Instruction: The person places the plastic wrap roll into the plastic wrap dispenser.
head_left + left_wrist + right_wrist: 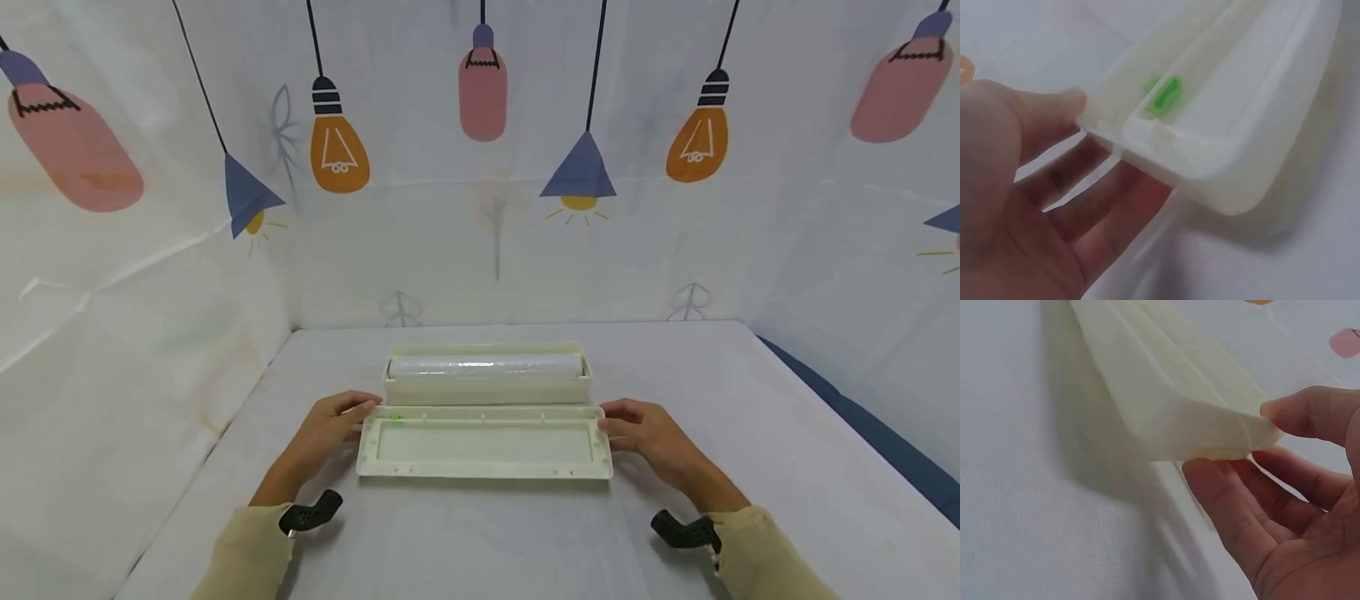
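A long cream-white plastic lid (483, 446) lies across between both hands, its recessed inner side facing up. My left hand (326, 429) pinches its left end, thumb on the top edge and fingers underneath. At the other end, my right hand (652, 437) grips the lid in the same way. Shadows fall on the cloth below the lid in both wrist views. A small green plastic piece (1165, 95) sits inside the lid near its left end. Right behind the lid stands the matching cream box (487, 390), holding a shiny roll of cling film (487, 367).
A white cloth (480, 542) covers the table. White sheets printed with lamps and bulbs (480, 250) enclose the back and sides. Each forearm wears a beige sleeve, with a black wrist-camera mount (311, 512) by the left cuff and another black mount (684, 531) by the right.
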`<move>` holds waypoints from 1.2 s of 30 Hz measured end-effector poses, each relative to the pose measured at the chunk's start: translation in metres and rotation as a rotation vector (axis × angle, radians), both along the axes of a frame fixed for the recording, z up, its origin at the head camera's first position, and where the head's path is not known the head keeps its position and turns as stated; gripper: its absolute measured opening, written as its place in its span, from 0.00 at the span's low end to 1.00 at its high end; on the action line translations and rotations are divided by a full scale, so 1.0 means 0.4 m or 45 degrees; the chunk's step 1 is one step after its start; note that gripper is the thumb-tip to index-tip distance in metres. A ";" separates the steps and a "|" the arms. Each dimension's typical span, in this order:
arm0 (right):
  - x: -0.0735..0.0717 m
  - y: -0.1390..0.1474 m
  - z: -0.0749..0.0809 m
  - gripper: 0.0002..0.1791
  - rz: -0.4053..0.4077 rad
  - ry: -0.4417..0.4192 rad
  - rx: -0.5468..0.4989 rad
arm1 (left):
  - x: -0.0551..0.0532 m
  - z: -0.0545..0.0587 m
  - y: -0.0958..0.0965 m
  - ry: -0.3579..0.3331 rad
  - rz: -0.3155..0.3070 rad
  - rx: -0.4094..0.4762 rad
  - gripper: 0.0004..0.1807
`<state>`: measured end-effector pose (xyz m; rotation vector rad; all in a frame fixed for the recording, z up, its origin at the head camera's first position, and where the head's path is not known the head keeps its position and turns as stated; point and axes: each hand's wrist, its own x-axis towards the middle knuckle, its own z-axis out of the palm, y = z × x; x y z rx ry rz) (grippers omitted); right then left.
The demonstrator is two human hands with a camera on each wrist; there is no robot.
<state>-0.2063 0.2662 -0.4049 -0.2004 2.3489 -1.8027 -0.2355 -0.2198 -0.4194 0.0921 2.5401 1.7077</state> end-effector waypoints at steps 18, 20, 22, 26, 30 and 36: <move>0.009 -0.023 0.039 0.27 -0.130 0.139 -0.022 | -0.012 0.007 0.009 -0.288 0.117 -0.004 0.42; 0.009 -0.029 0.036 0.29 -0.151 0.131 -0.041 | -0.011 0.010 0.010 -0.290 0.122 -0.001 0.43; 0.007 -0.038 0.033 0.30 -0.175 0.117 -0.080 | -0.010 0.016 0.009 -0.292 0.125 0.017 0.44; 0.001 -0.058 0.028 0.32 -0.203 0.094 -0.168 | -0.011 0.035 -0.002 -0.252 0.124 0.079 0.44; -0.008 -0.073 0.037 0.33 -0.236 0.082 -0.209 | -0.008 0.060 -0.012 -0.159 0.116 0.117 0.40; -0.032 -0.084 0.077 0.35 -0.257 0.144 -0.176 | -0.004 0.102 -0.009 0.036 0.092 0.181 0.38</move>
